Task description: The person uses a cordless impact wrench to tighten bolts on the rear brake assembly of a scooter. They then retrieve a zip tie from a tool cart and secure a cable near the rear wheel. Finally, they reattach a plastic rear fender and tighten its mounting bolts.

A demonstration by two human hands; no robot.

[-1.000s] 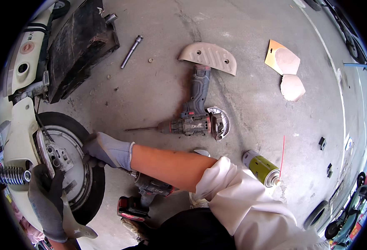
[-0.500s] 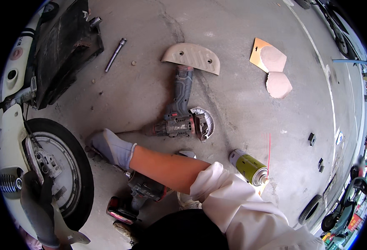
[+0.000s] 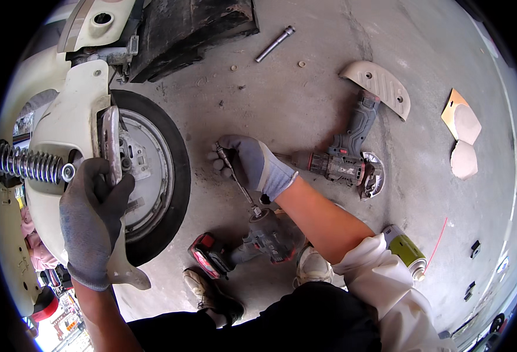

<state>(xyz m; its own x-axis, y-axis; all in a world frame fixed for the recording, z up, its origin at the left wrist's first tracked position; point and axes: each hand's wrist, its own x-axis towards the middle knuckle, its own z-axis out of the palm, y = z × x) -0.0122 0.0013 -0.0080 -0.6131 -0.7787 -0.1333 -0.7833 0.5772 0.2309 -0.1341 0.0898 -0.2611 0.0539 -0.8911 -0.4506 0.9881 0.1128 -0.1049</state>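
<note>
My left hand (image 3: 97, 220), in a grey glove, is closed around the lower end of a worn metal arm (image 3: 112, 144) beside the scooter wheel (image 3: 179, 170). A coil spring shock absorber (image 3: 32, 163) lies just left of it. My right hand (image 3: 249, 163), also gloved, has its fingers round a slim metal extension rod (image 3: 239, 183). The rod's lower end meets the nose of a cordless impact wrench (image 3: 273, 237), which lies on the floor with its red and black battery (image 3: 208, 255) toward my feet.
A second power drill (image 3: 343, 161) lies right of my right hand, next to a curved brake shoe (image 3: 375, 176) and a beige cover (image 3: 381, 85). A green spray can (image 3: 405, 249) stands by my right sleeve. A long socket (image 3: 275, 44) lies farther off.
The view has swung left, so the scene sits farther right. My left hand now shows fully at the metal arm. The rod in my right hand is angled more steeply.
</note>
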